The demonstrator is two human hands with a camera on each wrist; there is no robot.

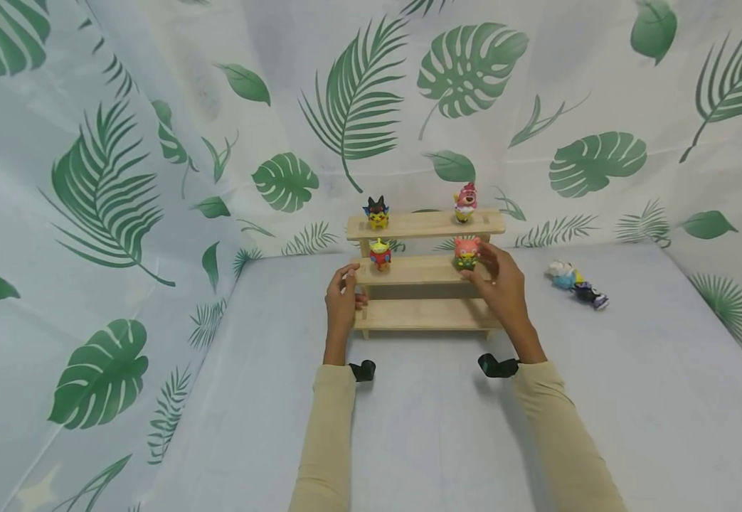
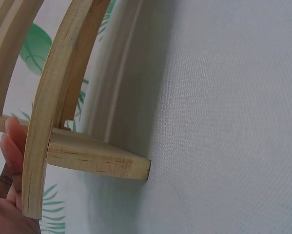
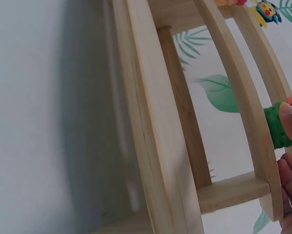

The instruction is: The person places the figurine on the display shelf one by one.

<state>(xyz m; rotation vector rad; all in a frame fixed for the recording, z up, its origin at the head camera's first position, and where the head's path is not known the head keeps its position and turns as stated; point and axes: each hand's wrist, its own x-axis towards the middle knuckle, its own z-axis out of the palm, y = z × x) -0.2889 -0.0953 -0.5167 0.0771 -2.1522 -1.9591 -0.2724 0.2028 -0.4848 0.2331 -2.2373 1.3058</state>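
Right hand [image 1: 501, 284]: thumb and fingers pinch the pink-and-green plastic-looking figurine [image 1: 467, 254], at the right end of the three-tier pale wooden rack [image 1: 418, 272], middle tier. Left hand [image 1: 341, 295]: fingers curled on rack's left end. Figurine: probably light, stiff, tippy; grip low. Rack: likely rigid, could slide; brace ends.

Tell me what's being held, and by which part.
The right grip holds the pink-headed figurine by its green lower body; the left grip holds the wooden rack by its middle shelf's left end.
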